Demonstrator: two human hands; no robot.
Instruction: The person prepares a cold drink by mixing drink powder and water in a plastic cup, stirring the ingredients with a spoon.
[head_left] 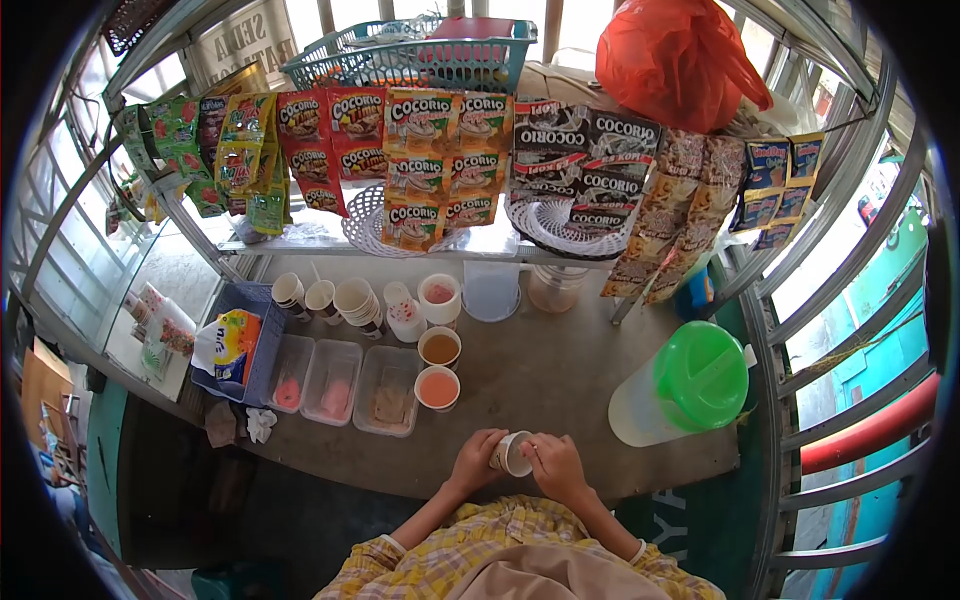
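At the front edge of the table I hold a paper cup (515,455), tilted so that its mouth faces right and up. My left hand (478,460) is wrapped round its side. The fingers of my right hand (553,465) are closed at the cup's rim from the other side. What is inside the cup is too small to tell. Just beyond stand a cup of orange-pink drink (437,388) and a cup of brown drink (440,347). Behind them is a cup with pink contents (439,292).
Three clear plastic tubs (388,390) sit to the left, beside a blue basket (270,340) and several stacked paper cups (355,298). A large jug with a green lid (705,375) stands at the right. Sachet strips (445,165) hang from the shelf above.
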